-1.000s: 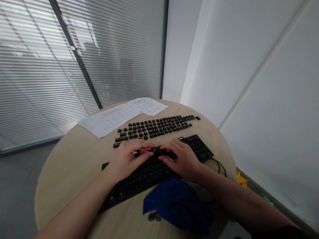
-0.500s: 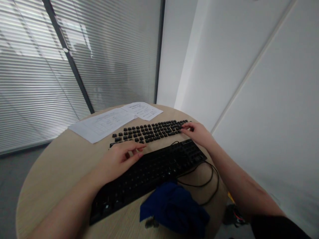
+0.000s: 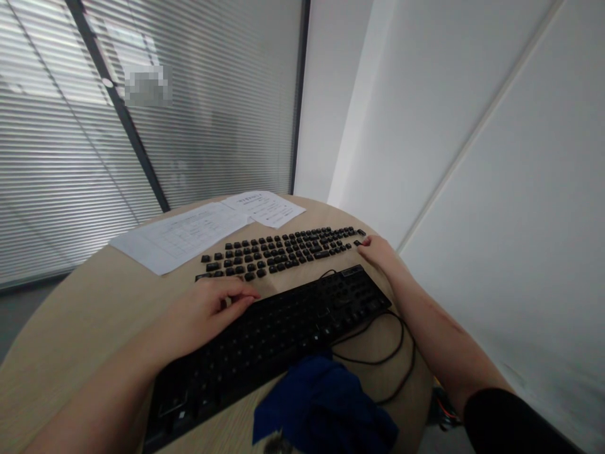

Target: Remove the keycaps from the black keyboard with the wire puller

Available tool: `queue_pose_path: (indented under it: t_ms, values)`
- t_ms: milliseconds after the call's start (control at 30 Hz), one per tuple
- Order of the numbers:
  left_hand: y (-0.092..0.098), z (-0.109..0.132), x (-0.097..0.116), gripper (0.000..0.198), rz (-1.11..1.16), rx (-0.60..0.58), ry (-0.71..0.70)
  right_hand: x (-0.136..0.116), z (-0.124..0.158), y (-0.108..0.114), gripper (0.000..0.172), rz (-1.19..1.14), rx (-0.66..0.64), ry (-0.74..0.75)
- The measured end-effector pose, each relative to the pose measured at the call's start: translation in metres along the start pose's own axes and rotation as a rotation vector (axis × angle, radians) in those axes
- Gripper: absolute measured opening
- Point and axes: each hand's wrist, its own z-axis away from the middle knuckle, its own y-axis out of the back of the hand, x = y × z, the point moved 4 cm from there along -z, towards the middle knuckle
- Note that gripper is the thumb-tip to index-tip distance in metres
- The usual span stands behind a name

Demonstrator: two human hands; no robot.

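print on the white paper sheets (image 3: 184, 234) is unreadable from here. the long black plastic keyboard (image 3: 271, 343) slants near-left to far-right on the pale wooden surface (image 3: 89, 296). left hand (image 3: 218, 310) half-curled over it, hold unclear — right hand (image 3: 379, 253) nearly closed beside a small black keycap (image 3: 357, 243), pinched or not i can't tell.

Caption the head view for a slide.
Right hand at the right end of rows of small black plastic keycaps; left hand over a black rectangular keyboard.

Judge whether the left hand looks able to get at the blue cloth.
Probably yes: the blue cloth lies uncovered, with only the black keyboard between it and the left hand.
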Motion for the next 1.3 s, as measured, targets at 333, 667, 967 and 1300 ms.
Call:
queue_pose_path:
  t_ms: [333,667,967,1300]
  values:
    - [-0.002,-0.001,0.004,0.025,0.004,0.004,0.011,-0.003,0.002,-0.005,0.027,0.025,-0.011,0.026]
    - [-0.002,-0.001,0.003,0.026,0.01,-0.013,0.019,-0.004,0.0,-0.009,0.027,0.032,-0.006,0.03]
    - [-0.001,-0.001,0.004,0.028,0.013,-0.007,0.016,0.002,-0.005,-0.012,0.039,-0.046,0.032,0.023]
    - [0.017,0.003,-0.029,0.041,-0.031,0.073,0.155,0.018,0.003,0.019,0.043,-0.338,0.43,0.109]
